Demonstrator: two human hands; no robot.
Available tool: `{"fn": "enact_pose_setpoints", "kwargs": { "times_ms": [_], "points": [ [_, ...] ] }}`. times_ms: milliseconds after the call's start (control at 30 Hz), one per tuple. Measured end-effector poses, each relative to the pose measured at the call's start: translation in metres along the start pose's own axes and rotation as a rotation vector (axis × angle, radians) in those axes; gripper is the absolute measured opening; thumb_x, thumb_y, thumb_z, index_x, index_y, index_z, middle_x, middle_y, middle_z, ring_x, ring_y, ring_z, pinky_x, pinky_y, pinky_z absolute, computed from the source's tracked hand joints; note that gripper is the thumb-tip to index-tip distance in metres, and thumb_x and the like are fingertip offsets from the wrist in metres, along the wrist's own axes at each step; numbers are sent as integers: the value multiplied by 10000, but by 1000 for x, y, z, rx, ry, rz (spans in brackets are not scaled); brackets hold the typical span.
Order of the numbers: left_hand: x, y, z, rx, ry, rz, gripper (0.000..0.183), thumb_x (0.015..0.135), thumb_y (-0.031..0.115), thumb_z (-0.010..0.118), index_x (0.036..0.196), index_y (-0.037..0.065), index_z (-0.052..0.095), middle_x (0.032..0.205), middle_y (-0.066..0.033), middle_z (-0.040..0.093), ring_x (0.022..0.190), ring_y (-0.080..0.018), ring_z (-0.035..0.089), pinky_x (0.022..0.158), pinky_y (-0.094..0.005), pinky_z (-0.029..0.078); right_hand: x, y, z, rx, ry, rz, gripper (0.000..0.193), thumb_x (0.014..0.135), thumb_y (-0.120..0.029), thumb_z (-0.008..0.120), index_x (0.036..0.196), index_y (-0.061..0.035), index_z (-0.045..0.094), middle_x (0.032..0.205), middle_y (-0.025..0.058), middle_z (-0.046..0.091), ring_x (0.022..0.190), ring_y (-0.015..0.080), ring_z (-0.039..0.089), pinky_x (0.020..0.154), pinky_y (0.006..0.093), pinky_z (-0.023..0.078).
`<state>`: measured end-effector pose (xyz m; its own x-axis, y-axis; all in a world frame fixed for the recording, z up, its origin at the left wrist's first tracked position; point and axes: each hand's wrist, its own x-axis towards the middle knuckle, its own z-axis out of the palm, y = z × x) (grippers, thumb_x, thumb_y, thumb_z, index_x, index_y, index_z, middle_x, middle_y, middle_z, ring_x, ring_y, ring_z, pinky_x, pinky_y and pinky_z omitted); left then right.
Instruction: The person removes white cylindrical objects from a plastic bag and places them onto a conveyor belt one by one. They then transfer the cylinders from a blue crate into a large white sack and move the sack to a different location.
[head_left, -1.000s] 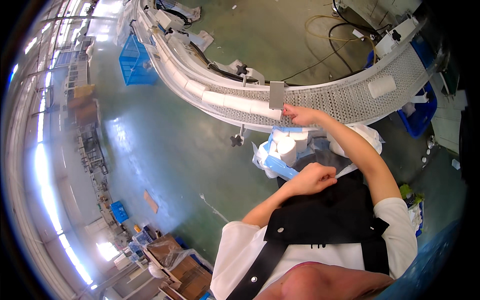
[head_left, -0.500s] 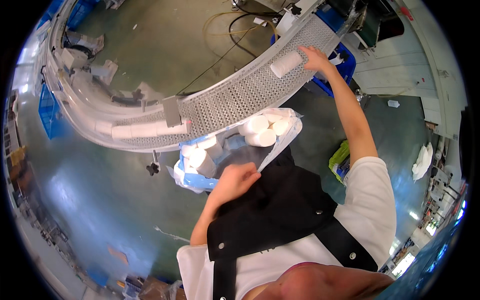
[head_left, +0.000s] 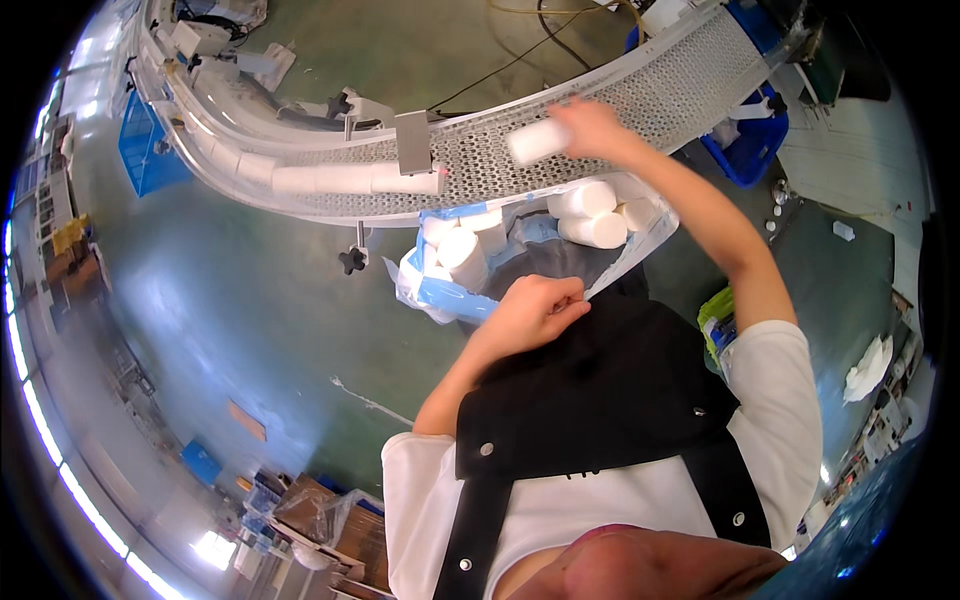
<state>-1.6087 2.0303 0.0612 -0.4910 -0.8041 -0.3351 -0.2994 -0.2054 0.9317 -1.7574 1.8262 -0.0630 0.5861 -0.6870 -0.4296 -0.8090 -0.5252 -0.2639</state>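
My right hand [head_left: 592, 130], a little blurred, has its fingers on the right end of a white roll [head_left: 537, 142] over the perforated conveyor belt [head_left: 680, 85]. That roll lies slightly tilted, and the fingertips behind it are hard to make out. Closer to my body, my left hand [head_left: 535, 312] is closed at the near rim of an open plastic bag [head_left: 455, 298], which is clear with blue patches. Inside the bag, several white rolls [head_left: 463, 256] sit on the left and several more [head_left: 597, 229] on the right, with a dark gap between them.
A row of white rolls [head_left: 325, 179] lines the belt's near side, left of a grey metal plate [head_left: 411, 142]. Under the conveyor stand a blue crate [head_left: 148, 150] at left and a blue bin [head_left: 752, 150] at right. A black knob [head_left: 351, 261] juts from the near rail.
My right hand and the white roll have moved left along the belt, closer to the grey plate. My left hand stays at the bag's rim. The whole view has shifted.
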Motion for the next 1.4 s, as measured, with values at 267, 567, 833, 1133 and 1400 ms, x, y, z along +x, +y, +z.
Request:
{"fn": "enact_pose_setpoints", "kwargs": {
  "times_ms": [267,567,833,1133,1400],
  "points": [
    [-5,-4,-1,39,-14,28,171,784,142,623,709,33,514,597,-137,531,590,-337,540,528,-397,404,-11,-68,3,499,326,-201,313,665,-139,614,955,-41,548,838,148,611,789,280,606,679,386,467],
    [-2,-4,1,26,-30,124,153,773,118,629,716,25,521,584,-133,520,550,-317,515,519,-388,389,-79,-122,24,249,294,-347,527,694,-234,648,1151,-56,456,847,146,570,783,317,581,618,407,470],
    [-4,-16,5,53,37,170,148,769,135,641,706,38,549,598,-150,538,545,-298,550,510,-379,418,-65,-129,34,462,194,-341,569,678,-295,680,1136,-48,449,965,197,571,882,367,564,717,427,467],
    [-8,-16,10,39,34,250,177,759,106,616,661,18,499,547,-106,499,504,-239,511,499,-355,380,-81,-136,20,227,236,-372,513,607,-256,734,999,-52,475,911,170,521,834,343,538,659,442,457],
    [-6,-20,14,81,75,258,181,782,161,619,686,45,517,594,-140,530,559,-298,545,520,-388,402,-85,-101,-17,443,427,-325,654,617,-256,677,1207,-56,477,883,191,581,770,351,549,696,438,445]
  ]
}}
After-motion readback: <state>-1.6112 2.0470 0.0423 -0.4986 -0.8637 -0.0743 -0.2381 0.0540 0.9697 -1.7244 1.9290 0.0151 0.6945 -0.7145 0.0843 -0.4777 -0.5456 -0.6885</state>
